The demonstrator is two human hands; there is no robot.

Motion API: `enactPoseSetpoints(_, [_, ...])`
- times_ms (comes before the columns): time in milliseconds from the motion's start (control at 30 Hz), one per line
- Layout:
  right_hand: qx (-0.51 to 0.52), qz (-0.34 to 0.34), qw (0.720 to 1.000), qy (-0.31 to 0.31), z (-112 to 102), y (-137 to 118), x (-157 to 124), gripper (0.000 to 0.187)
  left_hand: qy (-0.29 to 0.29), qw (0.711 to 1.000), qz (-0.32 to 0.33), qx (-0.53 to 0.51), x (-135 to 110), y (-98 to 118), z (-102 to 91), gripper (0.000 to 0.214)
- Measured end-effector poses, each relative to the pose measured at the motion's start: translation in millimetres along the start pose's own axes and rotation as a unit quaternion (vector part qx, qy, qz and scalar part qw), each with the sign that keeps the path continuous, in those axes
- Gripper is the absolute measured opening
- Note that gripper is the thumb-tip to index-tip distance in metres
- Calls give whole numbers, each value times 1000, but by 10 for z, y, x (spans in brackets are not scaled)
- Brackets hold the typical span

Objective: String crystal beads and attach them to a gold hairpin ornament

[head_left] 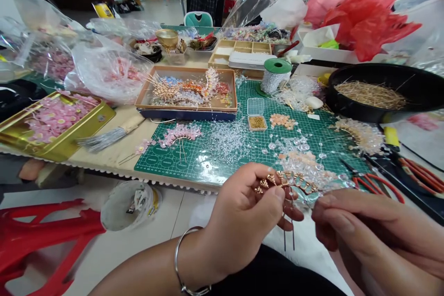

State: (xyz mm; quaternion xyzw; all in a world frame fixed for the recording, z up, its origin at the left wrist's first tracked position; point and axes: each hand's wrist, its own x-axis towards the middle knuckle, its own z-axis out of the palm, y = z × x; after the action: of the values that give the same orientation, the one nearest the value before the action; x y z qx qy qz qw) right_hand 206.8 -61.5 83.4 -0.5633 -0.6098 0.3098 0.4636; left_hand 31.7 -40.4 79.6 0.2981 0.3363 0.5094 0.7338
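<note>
My left hand (248, 215), with a silver bangle at the wrist, pinches a gold hair comb (300, 181) between thumb and fingers. Small gold flowers show at the comb's left end, and two long prongs hang below. My right hand (378, 236) is closed at the comb's right end, thumb against forefinger. What sits in that pinch is too small to make out; it may be a thin wire. Just beyond the hands, clear beads and peach flower pieces (301, 164) lie on the green cutting mat (166, 159). A finished pink flower comb (181, 135) rests farther left.
A box of beaded combs (189, 90) stands behind the mat's middle. Gold beads fill a small clear case (257, 122). Red-handled pliers (374, 182) lie at right, below a black bowl of gold pins (373, 95). A gold tin (57, 122) holds pink flowers. A bucket (121, 210) stands below.
</note>
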Motion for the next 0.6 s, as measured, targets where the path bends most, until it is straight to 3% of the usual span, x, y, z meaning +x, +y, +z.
enactPoseSetpoints(167, [-154,-215,964,-32,-96,-35,106,11,13,1000,-1,-15,-4,-12,-6,10])
enactPoseSetpoints(267, [-214,-214,951,-60,-136,-90,162,9,15,1000,7,-22,3,-13,-1,9])
enactPoseSetpoints(467, [-210,-207,944,-151,-103,-209,212,9,15,1000,11,0,8,-15,9,7])
enactPoseSetpoints(600, [-221,-190,943,-160,-105,-186,191,6,14,1000,19,15,14,-34,-12,8])
